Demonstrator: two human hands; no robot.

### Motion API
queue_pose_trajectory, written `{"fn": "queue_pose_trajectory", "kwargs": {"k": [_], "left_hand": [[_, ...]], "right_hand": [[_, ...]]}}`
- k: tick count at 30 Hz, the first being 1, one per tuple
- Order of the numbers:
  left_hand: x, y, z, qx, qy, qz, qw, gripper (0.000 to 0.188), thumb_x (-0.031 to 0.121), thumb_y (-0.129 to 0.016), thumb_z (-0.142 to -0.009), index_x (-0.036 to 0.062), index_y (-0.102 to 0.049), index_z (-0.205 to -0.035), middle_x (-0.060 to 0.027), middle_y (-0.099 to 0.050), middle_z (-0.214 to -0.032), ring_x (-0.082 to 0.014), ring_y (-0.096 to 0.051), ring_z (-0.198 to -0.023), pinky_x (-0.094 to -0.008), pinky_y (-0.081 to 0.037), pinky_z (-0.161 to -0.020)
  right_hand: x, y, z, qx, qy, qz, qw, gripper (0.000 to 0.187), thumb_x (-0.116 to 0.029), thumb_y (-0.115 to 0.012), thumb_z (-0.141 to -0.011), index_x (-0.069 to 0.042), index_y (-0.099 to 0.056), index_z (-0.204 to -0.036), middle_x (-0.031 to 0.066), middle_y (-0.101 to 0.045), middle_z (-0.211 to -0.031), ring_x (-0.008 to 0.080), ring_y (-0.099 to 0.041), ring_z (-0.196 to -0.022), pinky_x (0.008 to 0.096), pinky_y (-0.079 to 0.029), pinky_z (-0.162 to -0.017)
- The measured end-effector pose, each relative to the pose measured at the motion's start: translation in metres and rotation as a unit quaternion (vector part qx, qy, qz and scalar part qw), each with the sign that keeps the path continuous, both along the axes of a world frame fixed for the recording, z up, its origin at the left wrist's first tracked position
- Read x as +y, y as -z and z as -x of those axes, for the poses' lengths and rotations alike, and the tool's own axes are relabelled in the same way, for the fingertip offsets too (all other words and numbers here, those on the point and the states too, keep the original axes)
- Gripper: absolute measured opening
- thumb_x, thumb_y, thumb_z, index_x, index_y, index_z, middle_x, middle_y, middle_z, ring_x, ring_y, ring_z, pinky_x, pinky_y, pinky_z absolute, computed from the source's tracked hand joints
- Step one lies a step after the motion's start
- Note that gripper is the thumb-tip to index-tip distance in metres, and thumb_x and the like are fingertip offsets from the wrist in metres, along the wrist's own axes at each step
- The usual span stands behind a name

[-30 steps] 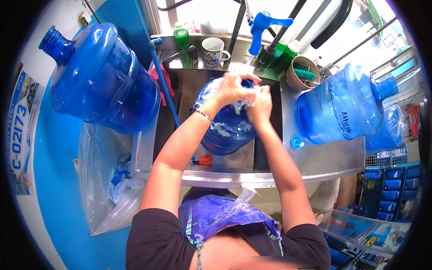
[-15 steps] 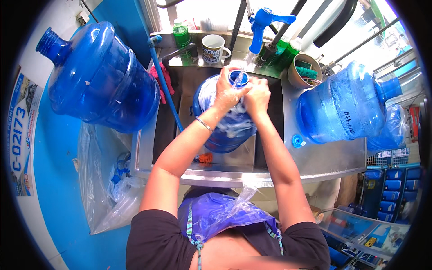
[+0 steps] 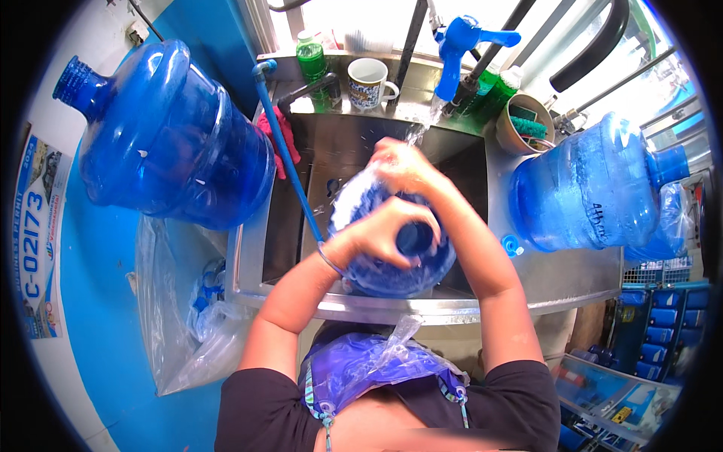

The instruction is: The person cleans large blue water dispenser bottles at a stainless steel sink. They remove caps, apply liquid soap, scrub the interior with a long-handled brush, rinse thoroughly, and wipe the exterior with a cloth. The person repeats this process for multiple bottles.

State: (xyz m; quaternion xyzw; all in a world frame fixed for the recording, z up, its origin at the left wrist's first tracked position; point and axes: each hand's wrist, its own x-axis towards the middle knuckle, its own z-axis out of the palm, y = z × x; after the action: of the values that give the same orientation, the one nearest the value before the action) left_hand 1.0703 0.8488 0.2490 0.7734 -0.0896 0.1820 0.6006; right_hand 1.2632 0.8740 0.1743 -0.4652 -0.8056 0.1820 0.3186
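A large blue water jug [image 3: 422, 279] is in the sink [image 3: 309, 215], its round mouth tilted toward me. My left hand [image 3: 380, 230] curls around the jug's neck, thumb and fingers on either side of the opening. My right hand [image 3: 407, 167] reaches across to the jug's far shoulder, close under the running water; its fingers are blurred, and whether they hold anything is hidden. White suds or splashing water streak the jug's left side. Above the sink, water runs from a blue-handled faucet [image 3: 458, 60].
A big blue jug [image 3: 173, 143] lies tilted at the left, another [image 3: 580, 188] on the right counter beside a blue cap [image 3: 512, 245]. On the back ledge stand a mug [image 3: 367, 84], green bottles [image 3: 310, 59] and a bowl of brushes [image 3: 525, 124]. A blue pipe [image 3: 290, 162] slants into the sink.
The jug's mouth has come toward me, away from the water stream. My right hand has left the neck for the jug's far side; my left hand has moved nearer with the neck.
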Motion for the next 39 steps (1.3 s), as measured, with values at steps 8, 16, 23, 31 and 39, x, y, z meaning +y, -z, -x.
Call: {"fn": "queue_pose_trajectory", "kwargs": {"k": [8,16,23,31,39], "left_hand": [[0.111,0.051,0.025,-0.122,-0.656,0.229,0.708,0.025,-0.001,-0.073,-0.072,0.0002,-0.064,-0.096,-0.0067,-0.07,-0.087,-0.0142,-0.066,-0.079,-0.028,-0.053,-0.076],[0.06,0.045,0.053,-0.133,-0.361,0.155,0.91,0.037,0.006,-0.071,-0.068,0.0026,-0.06,-0.103,-0.0075,-0.065,-0.089,-0.0166,-0.064,-0.084,-0.0298,-0.05,-0.083],[0.022,0.035,0.059,-0.143,-0.627,0.158,0.75,0.026,0.006,-0.065,-0.075,0.001,-0.058,-0.099,-0.0089,-0.065,-0.09,-0.016,-0.064,-0.085,-0.0314,-0.051,-0.086],[0.022,0.036,0.07,-0.112,-0.473,0.124,0.865,0.035,0.014,-0.072,-0.069,0.0012,-0.059,-0.098,-0.0076,-0.067,-0.087,-0.0162,-0.064,-0.085,-0.0319,-0.051,-0.084],[0.027,0.046,0.081,-0.085,-0.391,0.078,0.913,0.03,0.014,-0.074,-0.062,0.0035,-0.065,-0.088,-0.0059,-0.068,-0.085,-0.0155,-0.064,-0.082,-0.0305,-0.051,-0.082]], "right_hand": [[-0.119,0.032,0.094,0.051,0.222,-0.178,0.957,0.032,-0.023,-0.063,-0.075,0.0,-0.066,-0.098,0.0206,-0.062,-0.108,0.0407,-0.054,-0.111,0.0488,-0.04,-0.102],[-0.029,0.134,-0.007,0.422,0.25,0.011,0.871,0.024,-0.02,-0.051,-0.096,-0.001,-0.063,-0.105,0.0119,-0.065,-0.1,0.0197,-0.062,-0.092,0.0317,-0.049,-0.084],[-0.043,0.163,-0.014,0.412,0.211,0.271,0.844,0.035,-0.024,-0.048,-0.098,-0.004,-0.066,-0.121,0.0137,-0.069,-0.115,0.0233,-0.065,-0.104,0.0354,-0.048,-0.094],[0.027,0.202,-0.033,0.339,0.09,0.365,0.862,0.039,-0.025,-0.057,-0.093,0.001,-0.066,-0.121,0.0124,-0.068,-0.116,0.0191,-0.063,-0.104,0.0343,-0.047,-0.093],[0.082,0.145,-0.009,0.479,-0.123,0.387,0.778,0.033,-0.019,-0.061,-0.09,0.001,-0.068,-0.115,0.0127,-0.069,-0.112,0.0217,-0.064,-0.101,0.0362,-0.049,-0.089]]}}
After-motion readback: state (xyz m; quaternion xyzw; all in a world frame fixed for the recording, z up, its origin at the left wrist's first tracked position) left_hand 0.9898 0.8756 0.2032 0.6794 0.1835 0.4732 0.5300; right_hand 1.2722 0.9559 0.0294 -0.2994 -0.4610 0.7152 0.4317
